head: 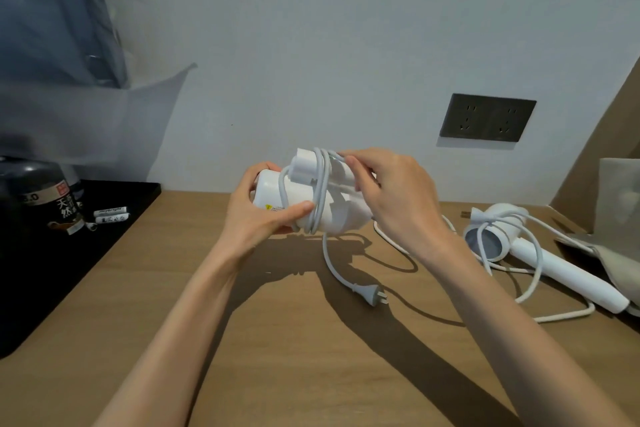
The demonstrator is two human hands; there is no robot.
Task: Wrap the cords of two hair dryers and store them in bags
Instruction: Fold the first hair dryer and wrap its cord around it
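Left hand (256, 218) grips the white hair dryer (273, 184); right hand (398, 194) pinches its wrapped cord (320, 191).

Wooden table (277, 340). Black tray (52, 270) at 9 o'clock. White hair dryer (554, 267) with loose cord (539, 258) at 3 o'clock, beside grey bag (588, 246). Plug (372, 295) at centre.

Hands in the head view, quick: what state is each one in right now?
Left hand: fingers curled round the hair dryer, holding it.
Right hand: fingers pinch the cord wound round that dryer.
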